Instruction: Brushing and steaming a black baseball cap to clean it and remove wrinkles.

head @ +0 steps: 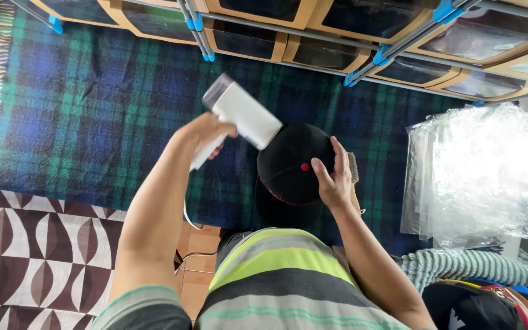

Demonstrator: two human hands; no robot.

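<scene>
My left hand grips the handle of a white hand-held steamer, its head tilted down toward a black cap with a red top button. My right hand holds the cap at its right side, fingers spread over the crown. The cap sits over a blue and green plaid blanket. A wooden brush lies partly hidden behind my right hand. A white cord hangs from the steamer.
Clear boxes in wooden frames line the top edge. A stack of clear plastic bags lies at right. A patterned brown and white rug is at lower left. Another cap and a knitted cloth sit at lower right.
</scene>
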